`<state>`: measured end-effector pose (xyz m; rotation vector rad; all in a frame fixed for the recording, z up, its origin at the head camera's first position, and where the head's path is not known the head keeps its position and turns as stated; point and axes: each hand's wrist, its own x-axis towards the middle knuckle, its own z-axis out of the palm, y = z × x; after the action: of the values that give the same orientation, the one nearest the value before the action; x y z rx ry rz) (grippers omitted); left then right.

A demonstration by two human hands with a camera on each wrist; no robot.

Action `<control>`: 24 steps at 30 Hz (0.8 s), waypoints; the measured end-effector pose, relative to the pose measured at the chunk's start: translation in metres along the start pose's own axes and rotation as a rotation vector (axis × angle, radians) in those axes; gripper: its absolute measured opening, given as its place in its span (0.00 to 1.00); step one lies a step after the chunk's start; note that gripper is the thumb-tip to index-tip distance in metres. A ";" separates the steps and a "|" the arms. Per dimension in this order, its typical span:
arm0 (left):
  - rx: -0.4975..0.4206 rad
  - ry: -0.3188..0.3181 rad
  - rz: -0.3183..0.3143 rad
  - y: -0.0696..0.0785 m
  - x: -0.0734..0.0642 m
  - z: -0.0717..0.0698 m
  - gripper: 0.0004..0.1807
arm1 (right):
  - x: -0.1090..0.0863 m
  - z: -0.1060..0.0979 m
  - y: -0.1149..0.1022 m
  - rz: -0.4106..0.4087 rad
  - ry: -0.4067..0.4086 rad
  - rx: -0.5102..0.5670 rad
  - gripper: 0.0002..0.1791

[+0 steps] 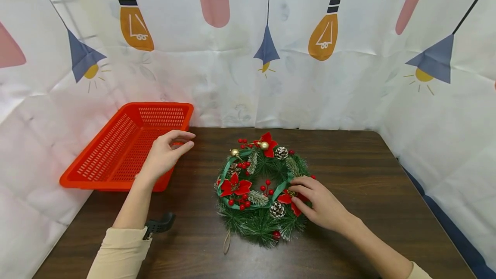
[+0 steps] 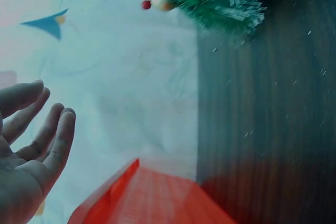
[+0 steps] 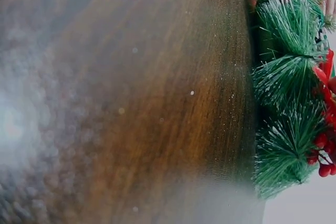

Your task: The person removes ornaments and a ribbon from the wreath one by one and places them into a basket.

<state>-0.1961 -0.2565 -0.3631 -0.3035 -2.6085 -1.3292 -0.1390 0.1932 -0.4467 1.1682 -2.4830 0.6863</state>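
Note:
A green Christmas wreath (image 1: 261, 223) lies on the table, dressed with red poinsettias (image 1: 235, 185), pinecones (image 1: 281, 153), red berries and gold balls. A green ribbon (image 1: 226, 171) runs in a loose loop over its top. My right hand (image 1: 317, 203) is at the wreath's right side, fingertips touching it near the ribbon and a red flower, thumb apart from the fingers. Only a bit of that hand shows in the right wrist view, beside the wreath (image 3: 289, 77). My left hand (image 1: 164, 154) hovers by the basket's right edge, fingers loosely bent, holding nothing; the left wrist view shows it (image 2: 31, 156) too.
A red plastic basket (image 1: 98, 175) with slotted sides stands at the table's back left. The dark wooden table (image 1: 387, 210) reaches to a white patterned curtain (image 1: 232, 81) behind and at both sides. A twine loop (image 1: 226, 243) sticks out from the wreath's front.

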 end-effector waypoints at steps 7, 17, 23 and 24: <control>-0.030 -0.047 0.028 0.002 0.010 0.019 0.16 | 0.000 0.001 0.000 -0.007 0.003 0.000 0.14; -0.107 -0.116 0.012 -0.001 0.020 0.040 0.13 | 0.001 0.001 -0.001 -0.013 0.012 0.002 0.14; -0.154 -0.160 -0.006 -0.002 0.022 0.054 0.12 | 0.001 0.001 0.001 -0.012 0.011 0.004 0.14; -0.160 -0.166 -0.011 -0.002 0.022 0.056 0.11 | 0.001 0.001 0.001 -0.012 0.010 0.004 0.14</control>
<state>-0.2224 -0.2099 -0.3910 -0.4423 -2.6433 -1.5835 -0.1400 0.1928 -0.4474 1.1765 -2.4656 0.6928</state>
